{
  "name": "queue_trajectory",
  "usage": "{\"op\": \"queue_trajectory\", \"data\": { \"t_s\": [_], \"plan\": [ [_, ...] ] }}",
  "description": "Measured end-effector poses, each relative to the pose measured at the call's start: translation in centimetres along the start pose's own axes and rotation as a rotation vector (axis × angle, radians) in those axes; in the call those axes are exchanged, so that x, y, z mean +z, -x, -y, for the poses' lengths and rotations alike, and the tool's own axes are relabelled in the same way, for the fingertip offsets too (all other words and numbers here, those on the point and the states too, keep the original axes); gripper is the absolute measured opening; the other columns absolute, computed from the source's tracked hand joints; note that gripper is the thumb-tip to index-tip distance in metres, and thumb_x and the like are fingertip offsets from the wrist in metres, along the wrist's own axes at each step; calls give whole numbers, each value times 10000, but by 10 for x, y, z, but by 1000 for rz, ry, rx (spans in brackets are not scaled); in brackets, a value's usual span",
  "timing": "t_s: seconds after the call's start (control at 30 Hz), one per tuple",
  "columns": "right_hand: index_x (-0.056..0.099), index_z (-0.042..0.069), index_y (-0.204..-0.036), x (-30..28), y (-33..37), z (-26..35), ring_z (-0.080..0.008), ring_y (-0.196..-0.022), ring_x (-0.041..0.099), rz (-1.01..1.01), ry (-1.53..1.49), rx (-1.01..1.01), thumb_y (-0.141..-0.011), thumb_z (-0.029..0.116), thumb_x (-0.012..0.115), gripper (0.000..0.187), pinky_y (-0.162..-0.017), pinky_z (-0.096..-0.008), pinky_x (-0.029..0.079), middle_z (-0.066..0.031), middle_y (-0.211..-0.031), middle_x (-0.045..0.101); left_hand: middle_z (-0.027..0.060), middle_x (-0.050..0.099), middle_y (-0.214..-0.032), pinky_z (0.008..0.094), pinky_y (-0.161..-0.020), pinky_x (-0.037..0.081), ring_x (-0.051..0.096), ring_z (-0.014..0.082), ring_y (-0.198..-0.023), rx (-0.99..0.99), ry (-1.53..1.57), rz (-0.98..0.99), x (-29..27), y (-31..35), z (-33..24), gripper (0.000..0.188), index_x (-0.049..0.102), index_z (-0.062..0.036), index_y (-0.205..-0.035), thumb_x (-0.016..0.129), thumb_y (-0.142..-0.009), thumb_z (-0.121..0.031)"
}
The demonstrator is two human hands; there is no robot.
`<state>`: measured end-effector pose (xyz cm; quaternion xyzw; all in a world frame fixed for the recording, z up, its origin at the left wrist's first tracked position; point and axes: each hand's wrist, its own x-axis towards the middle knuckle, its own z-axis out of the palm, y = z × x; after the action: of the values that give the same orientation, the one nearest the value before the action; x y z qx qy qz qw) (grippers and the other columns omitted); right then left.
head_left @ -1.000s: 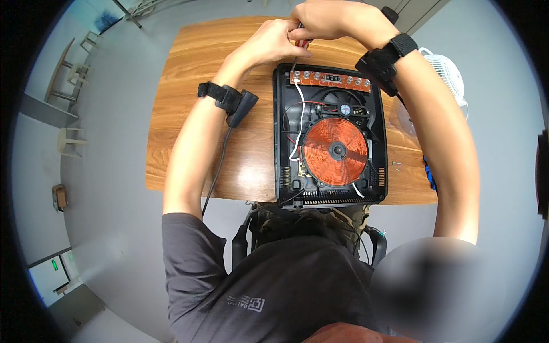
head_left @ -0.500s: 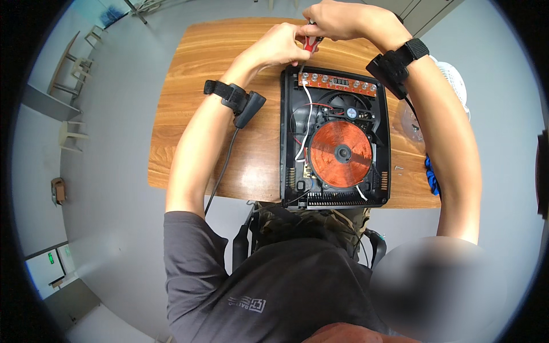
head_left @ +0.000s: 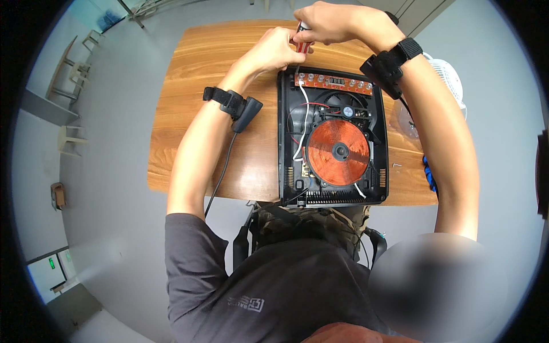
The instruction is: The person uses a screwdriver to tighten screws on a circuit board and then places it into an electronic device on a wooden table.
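An opened black induction cooker (head_left: 283, 131) lies on the table, its round copper coil (head_left: 338, 152) and orange circuit board (head_left: 333, 83) exposed. A red-and-white-handled screwdriver (head_left: 303, 44) stands nearly upright over the far left corner, its shaft pointing down at the board's left end. My right hand (head_left: 327, 23) grips the top of the handle. Lower down, my left hand (head_left: 283, 47) pinches the screwdriver with its fingers closed. A white cable (head_left: 307, 117) runs from the board down past the coil. Where the screwdriver's tip touches is too small to make out.
Small screws (head_left: 397, 165) lie on the wooden table (head_left: 229, 114) right of the cooker. Farther right are a clear plastic container (head_left: 407, 123), a blue cloth-like item (head_left: 429, 173) and a white fan-like object (head_left: 447, 77), partly behind my right arm. Strapped wrist devices trail cables.
Both hands and the screwdriver have shifted slightly left, and the handle has become more upright. The cooker appears slightly left in the picture. Both hands still hold the screwdriver.
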<state>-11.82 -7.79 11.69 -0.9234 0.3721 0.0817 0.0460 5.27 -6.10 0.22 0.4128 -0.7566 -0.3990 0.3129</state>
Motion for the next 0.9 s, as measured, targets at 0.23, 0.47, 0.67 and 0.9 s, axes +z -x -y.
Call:
{"op": "queue_trajectory", "data": {
  "t_s": [0.23, 0.47, 0.67, 0.9],
  "plan": [
    [777, 35, -1013, -22, 3, 18, -392, -907, 723, 205, 143, 99, -991, 565, 480, 607, -828, -469, 560, -226, -890, 753, 81, 750, -817, 284, -533, 521, 630, 101, -571, 96, -137, -100, 4, 0, 8, 261, 771, -37, -1013, 838, -809, -184],
    [750, -29, -1006, -12, 13, 8, -420, -979, 711, 28, -70, 95, -975, 529, 566, 588, -857, -474, 558, -257, -1008, 743, 66, 763, -889, 258, -466, 483, 597, 77, -505, 18, -57, 23, 5, -2, -5, 371, 740, -43, -1172, 808, -835, -183],
    [753, -36, -913, -18, 10, 16, -411, -919, 719, 160, 68, 194, -1008, 553, 525, 639, -825, -469, 559, -253, -889, 740, 14, 739, -853, 253, -574, 461, 560, 28, -626, 65, -29, -72, 6, -1, 0, 469, 723, -104, -1279, 824, -829, -189],
    [627, -46, -1218, -18, 12, 0, -436, -1023, 699, 66, -1, -32, -953, 496, 605, 603, -891, -463, 560, -229, -1083, 744, 43, 704, -693, 264, -556, 479, 625, 70, -566, 0, -96, -49, -4, 4, -7, 306, 764, -45, -1038, 836, -796, -219]
  ]
}}
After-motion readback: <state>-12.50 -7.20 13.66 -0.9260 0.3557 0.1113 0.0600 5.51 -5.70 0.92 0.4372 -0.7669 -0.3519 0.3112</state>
